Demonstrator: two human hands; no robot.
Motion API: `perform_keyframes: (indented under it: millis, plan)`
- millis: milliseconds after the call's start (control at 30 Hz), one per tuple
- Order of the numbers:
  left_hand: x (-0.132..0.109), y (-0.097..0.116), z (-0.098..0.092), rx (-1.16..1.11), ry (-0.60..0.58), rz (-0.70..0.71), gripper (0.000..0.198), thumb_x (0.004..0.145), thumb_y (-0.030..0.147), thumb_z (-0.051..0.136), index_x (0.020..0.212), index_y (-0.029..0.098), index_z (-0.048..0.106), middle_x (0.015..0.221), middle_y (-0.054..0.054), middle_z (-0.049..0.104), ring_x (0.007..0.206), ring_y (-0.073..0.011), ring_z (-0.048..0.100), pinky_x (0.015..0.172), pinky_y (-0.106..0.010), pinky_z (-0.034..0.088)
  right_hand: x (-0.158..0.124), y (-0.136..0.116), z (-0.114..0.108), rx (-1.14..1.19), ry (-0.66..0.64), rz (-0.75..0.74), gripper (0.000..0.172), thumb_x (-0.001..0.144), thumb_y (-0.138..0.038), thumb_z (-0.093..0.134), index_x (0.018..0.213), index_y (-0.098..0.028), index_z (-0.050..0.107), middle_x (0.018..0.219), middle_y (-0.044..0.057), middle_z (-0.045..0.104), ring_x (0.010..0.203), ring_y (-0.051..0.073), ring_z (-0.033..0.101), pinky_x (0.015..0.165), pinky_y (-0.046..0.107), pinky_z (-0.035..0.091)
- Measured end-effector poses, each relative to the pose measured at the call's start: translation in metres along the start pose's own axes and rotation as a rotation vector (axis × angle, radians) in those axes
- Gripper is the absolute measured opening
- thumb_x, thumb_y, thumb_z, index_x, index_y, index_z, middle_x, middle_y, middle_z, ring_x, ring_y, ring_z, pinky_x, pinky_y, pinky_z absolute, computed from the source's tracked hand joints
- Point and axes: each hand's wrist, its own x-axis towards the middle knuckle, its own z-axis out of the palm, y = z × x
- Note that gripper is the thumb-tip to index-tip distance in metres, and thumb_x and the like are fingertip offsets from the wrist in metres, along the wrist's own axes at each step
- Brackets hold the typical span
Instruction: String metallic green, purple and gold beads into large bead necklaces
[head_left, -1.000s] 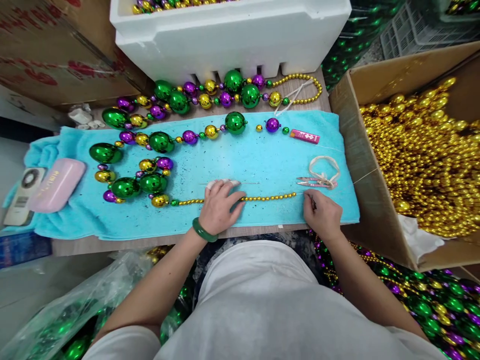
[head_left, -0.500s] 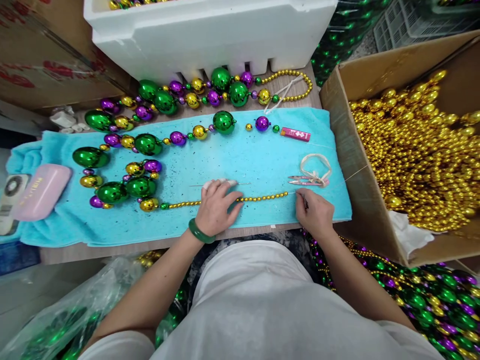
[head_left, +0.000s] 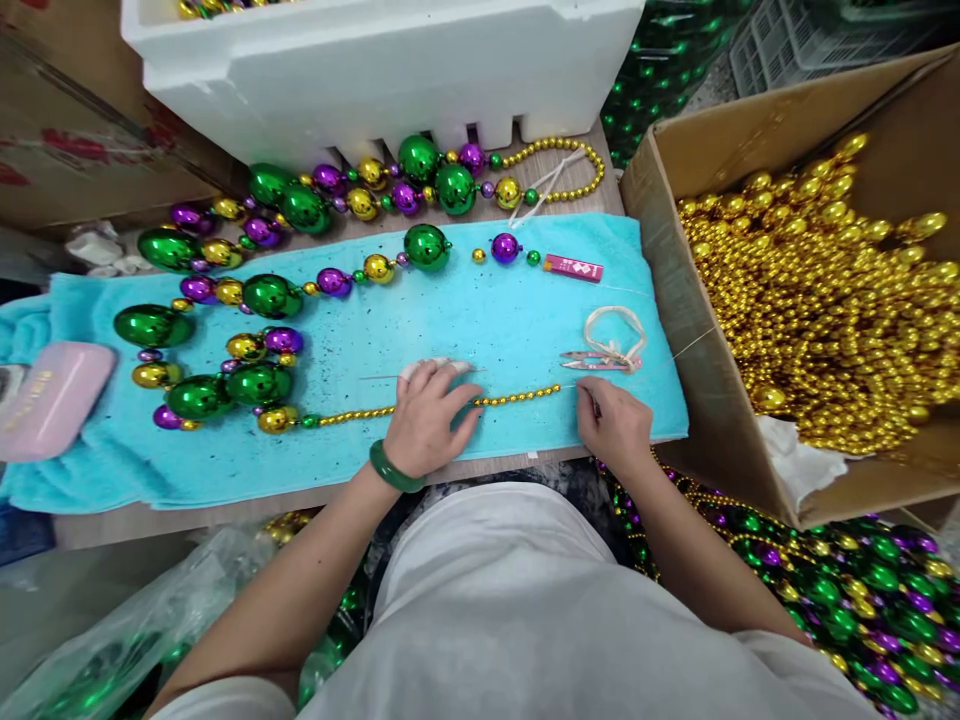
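Observation:
A long bead string lies on a turquoise towel [head_left: 487, 320]: big green, purple and gold balls [head_left: 259, 385] at the left, then a run of small gold beads [head_left: 517, 397] toward the right. My left hand [head_left: 427, 418] lies flat on the small gold beads, fingers stretched, fingertips taped white. A green bangle circles that wrist. My right hand [head_left: 613, 425] is closed just past the strand's right end, pinching a thin dark needle-like thing and a fine thread.
Pink thread snips [head_left: 604, 360] with a white loop and a pink lighter [head_left: 574, 268] lie on the towel. A cardboard box [head_left: 660, 240] of gold beads stands right, a white foam box [head_left: 375, 70] behind. A pink case [head_left: 49, 400] rests at left. More bead strings hang below.
Both hands keep their places on the strand; only the camera has swung right, shifting everything leftward in view.

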Motion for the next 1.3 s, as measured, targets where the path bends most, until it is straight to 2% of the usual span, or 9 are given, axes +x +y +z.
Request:
perform_keyframes:
  millis: [133,367,567,700,1000,1300]
  plan:
    - [0.006,0.005,0.004,-0.009,-0.01,0.026,0.018,0.085,0.031,0.055,0.094,0.027,0.07,0.123,-0.005,0.062,0.118,-0.0298,0.048,0.102,-0.051,0.032,0.0,0.0,-0.001,0.0,-0.013,0.01,0.018,0.091,-0.023,0.047,0.091,-0.017,0.065,0.072,0.003,0.07,0.065,0.014,0.063,0.061,0.024,0.038]
    - [-0.003,-0.003,-0.001,0.014,-0.032,-0.021,0.016,0.082,0.028,0.056,0.09,0.025,0.07,0.122,-0.008,0.062,0.118,-0.0306,0.047,0.103,-0.053,0.032,-0.001,0.0,0.0,0.026,-0.037,0.016,0.019,0.091,-0.022,0.046,0.091,-0.018,0.064,0.076,0.004,0.071,0.068,0.015,0.063,0.064,0.025,0.039]
    - [0.009,0.011,0.004,-0.047,-0.026,0.015,0.023,0.082,0.032,0.057,0.101,0.026,0.068,0.125,-0.008,0.061,0.119,-0.0309,0.046,0.102,-0.052,0.031,-0.001,0.0,-0.002,0.037,-0.065,0.043,0.02,0.091,-0.023,0.045,0.091,-0.018,0.064,0.075,0.004,0.071,0.068,0.016,0.063,0.064,0.026,0.039]
    - [0.016,0.019,0.011,-0.06,-0.038,0.027,0.018,0.083,0.03,0.055,0.095,0.026,0.069,0.124,-0.007,0.061,0.119,-0.0304,0.046,0.102,-0.052,0.031,-0.001,-0.001,-0.002,0.026,-0.052,0.041,0.019,0.092,-0.023,0.045,0.091,-0.019,0.063,0.074,0.003,0.071,0.068,0.016,0.063,0.064,0.025,0.039]
    - [0.012,0.016,0.012,-0.015,-0.041,0.042,0.018,0.081,0.023,0.054,0.09,0.025,0.069,0.123,-0.007,0.061,0.118,-0.0308,0.047,0.101,-0.052,0.032,-0.002,0.0,-0.002,0.051,-0.066,0.044,0.018,0.092,-0.023,0.045,0.091,-0.019,0.063,0.076,0.002,0.07,0.069,0.015,0.062,0.065,0.026,0.038]
    - [0.019,0.027,0.016,-0.045,-0.057,0.026,0.016,0.085,0.028,0.054,0.088,0.024,0.069,0.122,-0.007,0.063,0.117,-0.0307,0.048,0.101,-0.052,0.033,-0.002,0.0,-0.002,0.067,-0.106,0.074,0.022,0.093,-0.025,0.043,0.092,-0.02,0.064,0.078,0.003,0.07,0.07,0.016,0.062,0.067,0.026,0.039]
